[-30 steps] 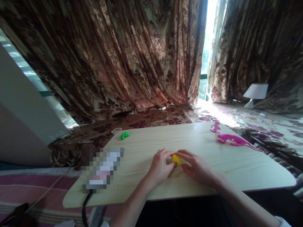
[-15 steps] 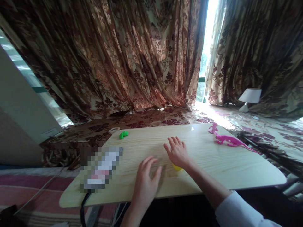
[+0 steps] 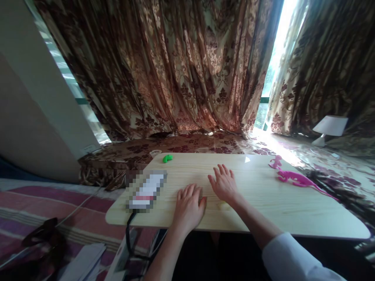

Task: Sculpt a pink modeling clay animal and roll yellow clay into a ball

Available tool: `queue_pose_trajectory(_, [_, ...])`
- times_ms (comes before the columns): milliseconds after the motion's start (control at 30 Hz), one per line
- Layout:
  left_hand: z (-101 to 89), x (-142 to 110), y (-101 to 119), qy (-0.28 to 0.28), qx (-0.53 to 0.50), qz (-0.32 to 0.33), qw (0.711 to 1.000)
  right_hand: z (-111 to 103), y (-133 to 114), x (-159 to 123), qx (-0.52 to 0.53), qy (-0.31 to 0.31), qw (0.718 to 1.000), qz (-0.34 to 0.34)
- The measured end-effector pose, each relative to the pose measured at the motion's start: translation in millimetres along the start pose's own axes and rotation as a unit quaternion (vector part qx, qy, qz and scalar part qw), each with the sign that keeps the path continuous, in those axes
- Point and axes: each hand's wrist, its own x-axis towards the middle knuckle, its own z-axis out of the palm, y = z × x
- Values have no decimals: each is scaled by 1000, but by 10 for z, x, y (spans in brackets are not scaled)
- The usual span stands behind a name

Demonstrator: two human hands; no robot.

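Observation:
My left hand (image 3: 189,207) lies palm down on the pale wooden table (image 3: 254,218), its fingers a little apart. Further right, my right hand (image 3: 225,182) is also palm down with fingers spread, on or just above the tabletop. A pale yellowish patch (image 3: 224,205) shows beside my right wrist; whether it is an object or a reflection I cannot tell. Anything under the palms is hidden. At the table's far left sits a small curved green thing (image 3: 168,158). To the right lie a pink lizard-like toy (image 3: 295,178) and a smaller pink figure (image 3: 275,162).
A pixelated flat device (image 3: 148,189) with a black strap (image 3: 129,234) lies on the table's left side. Behind the table is a ledge with patterned cloth (image 3: 199,144), below long curtains (image 3: 190,70). A white lamp (image 3: 330,125) stands at the right.
My left hand has come down flat onto the table from a curled, raised pose. My right hand stays spread; the bright yellow thing under its wrist no longer shows. The view has shifted left.

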Motion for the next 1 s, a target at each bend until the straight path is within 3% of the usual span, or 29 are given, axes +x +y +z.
queue_pose_trajectory(67, [-29,-9,-8,-3,7,-1,1000,-48,-20,-78,0,1,1000,-9])
queue_pose_trajectory(233, [-41,-18,-18,-8,8,-4,1000,-282,25,-789,1,-26,998,-49])
queue_pose_trajectory(300, [-36,-17,-12,-11,6,-4,1000,-333,29,-923,8,-43,998,-53])
queue_pose_trajectory(367, [-34,-14,1,-14,7,-4,1000,-323,15,-831,15,-52,998,-34])
queue_pose_trajectory(533, [-44,10,32,-16,17,2,1000,-188,-4,-122,25,-41,999,21])
queue_pose_trajectory(600, [-35,20,28,-15,21,6,1000,-179,5,-22,30,-37,999,21])
queue_pose_trajectory(667, [-16,26,14,-17,27,8,999,-208,9,-153,32,-36,999,12])
queue_pose_trajectory(867, [24,16,-1,-40,34,-2,999,-378,-85,-998,53,-48,996,-47])
queue_pose_trajectory(933, [8,8,13,-42,32,-4,999,-378,-105,-992,53,-52,997,-37])
queue_pose_trajectory(1000, [-21,0,30,-41,33,-5,999,-326,-96,-780,49,-56,997,-8])
